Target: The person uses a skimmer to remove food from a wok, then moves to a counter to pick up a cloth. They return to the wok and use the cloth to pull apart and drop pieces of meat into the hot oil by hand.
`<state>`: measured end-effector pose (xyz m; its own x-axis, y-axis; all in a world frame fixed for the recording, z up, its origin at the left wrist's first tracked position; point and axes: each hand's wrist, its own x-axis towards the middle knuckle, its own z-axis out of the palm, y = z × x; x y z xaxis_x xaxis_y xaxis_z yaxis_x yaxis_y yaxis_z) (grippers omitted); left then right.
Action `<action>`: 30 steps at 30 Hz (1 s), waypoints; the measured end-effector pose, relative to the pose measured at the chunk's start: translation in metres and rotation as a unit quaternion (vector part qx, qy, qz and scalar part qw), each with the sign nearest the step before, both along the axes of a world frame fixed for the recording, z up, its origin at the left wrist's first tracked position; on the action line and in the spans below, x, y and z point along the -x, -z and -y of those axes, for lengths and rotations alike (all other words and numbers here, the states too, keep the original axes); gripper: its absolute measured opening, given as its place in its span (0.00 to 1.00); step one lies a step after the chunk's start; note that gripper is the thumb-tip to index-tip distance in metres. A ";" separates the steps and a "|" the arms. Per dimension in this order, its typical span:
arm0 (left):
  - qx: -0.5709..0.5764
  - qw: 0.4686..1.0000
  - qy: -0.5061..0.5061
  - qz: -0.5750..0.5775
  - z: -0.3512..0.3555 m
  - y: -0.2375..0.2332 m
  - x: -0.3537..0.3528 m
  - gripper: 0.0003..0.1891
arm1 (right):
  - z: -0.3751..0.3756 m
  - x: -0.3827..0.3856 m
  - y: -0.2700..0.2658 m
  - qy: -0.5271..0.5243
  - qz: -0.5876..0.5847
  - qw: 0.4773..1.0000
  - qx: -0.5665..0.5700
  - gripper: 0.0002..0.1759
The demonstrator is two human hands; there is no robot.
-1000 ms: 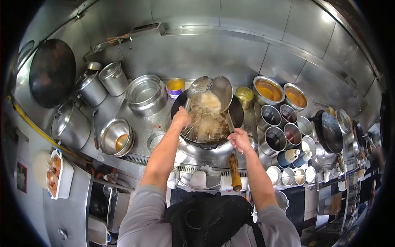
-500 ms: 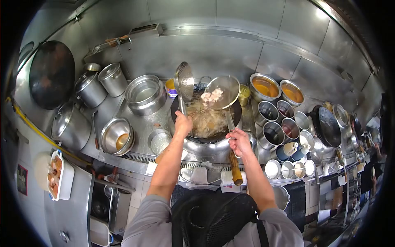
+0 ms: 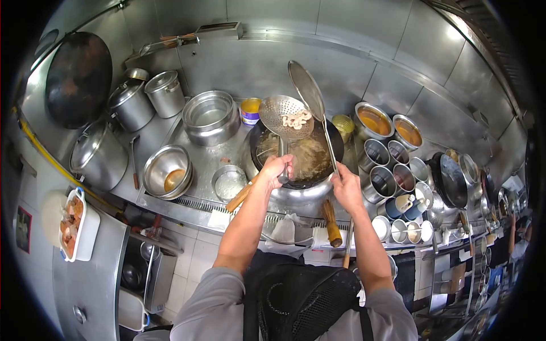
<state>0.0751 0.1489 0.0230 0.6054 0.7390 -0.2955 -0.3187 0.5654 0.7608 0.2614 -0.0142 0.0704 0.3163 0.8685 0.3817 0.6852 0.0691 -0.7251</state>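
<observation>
My left hand is closed round the handle of a perforated metal ladle, whose bowl holds pale pieces of food. The ladle is over a dark wok of bubbling brownish liquid. My right hand grips the long handle of a round mesh strainer. That strainer is tipped on edge, just right of the ladle's bowl, and no food shows in it. Whether the two tools touch at their rims is unclear.
A large metal pot and a yellow-and-purple tin stand left of the wok. Orange liquid fills bowls on the right, beside several sauce pots. A wooden-handled brush lies at the front edge.
The pale pieces have passed from the mesh strainer to the perforated ladle. The ladle has turned level and lowered over the wok, while the strainer has tilted up on edge.
</observation>
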 end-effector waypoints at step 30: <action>0.000 0.991 -0.131 -0.005 0.029 0.006 0.061 0.08 | -0.010 -0.101 0.072 0.032 -0.149 0.981 0.120 0.16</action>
